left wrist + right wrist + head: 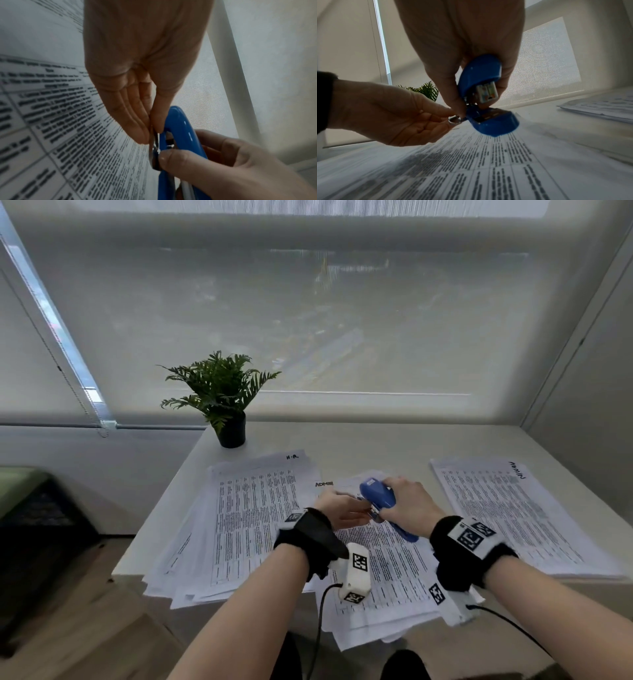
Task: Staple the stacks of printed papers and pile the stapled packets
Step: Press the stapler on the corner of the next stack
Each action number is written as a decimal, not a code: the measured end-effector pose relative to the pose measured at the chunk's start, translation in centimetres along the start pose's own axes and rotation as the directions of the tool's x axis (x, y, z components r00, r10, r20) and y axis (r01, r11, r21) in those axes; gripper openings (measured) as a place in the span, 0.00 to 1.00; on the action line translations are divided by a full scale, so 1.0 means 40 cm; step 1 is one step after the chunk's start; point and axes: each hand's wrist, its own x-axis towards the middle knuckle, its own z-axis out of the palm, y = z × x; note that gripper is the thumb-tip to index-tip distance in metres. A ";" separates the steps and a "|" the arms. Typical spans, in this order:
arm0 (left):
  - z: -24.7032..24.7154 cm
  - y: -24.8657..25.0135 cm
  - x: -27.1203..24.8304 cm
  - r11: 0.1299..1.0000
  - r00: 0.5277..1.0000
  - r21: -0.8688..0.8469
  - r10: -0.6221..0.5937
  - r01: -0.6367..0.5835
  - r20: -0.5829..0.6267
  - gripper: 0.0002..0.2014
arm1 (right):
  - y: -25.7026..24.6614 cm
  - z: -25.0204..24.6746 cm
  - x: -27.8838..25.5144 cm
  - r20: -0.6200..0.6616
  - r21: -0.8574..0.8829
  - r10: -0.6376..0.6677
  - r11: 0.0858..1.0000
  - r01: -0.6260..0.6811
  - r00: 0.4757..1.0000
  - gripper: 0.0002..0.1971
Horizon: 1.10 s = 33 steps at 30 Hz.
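My right hand point(406, 501) grips a blue stapler point(378, 495) above the middle stack of printed papers point(390, 570). In the right wrist view the stapler point(488, 121) is swung open, top half up, base down, with its metal staple channel point(487, 92) showing. My left hand point(346, 510) reaches in from the left, and its thumb and fingers point(435, 115) pinch a small metal part point(453, 120) at the stapler's hinge end. The left wrist view shows the same pinch point(157, 139) beside the blue stapler point(183, 129), with my right hand point(240, 165) holding it.
A messy stack of printed papers point(246, 508) lies at the left of the white table point(376, 446) and overhangs its front edge. A neater stack point(507, 508) lies at the right. A potted fern point(222, 398) stands at the back left by the blinds.
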 end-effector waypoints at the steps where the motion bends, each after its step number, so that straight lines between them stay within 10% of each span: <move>1: 0.001 0.001 -0.003 1.000 1.000 -0.017 -0.007 0.006 -0.015 0.07 | 0.000 0.000 -0.003 -0.001 0.002 0.000 1.000 0.000 1.000 0.19; 33: -0.137 0.078 -0.011 0.902 0.945 0.397 0.262 -0.167 -0.198 0.08 | 0.012 0.012 -0.004 0.065 -0.013 0.084 0.996 -0.084 0.994 0.28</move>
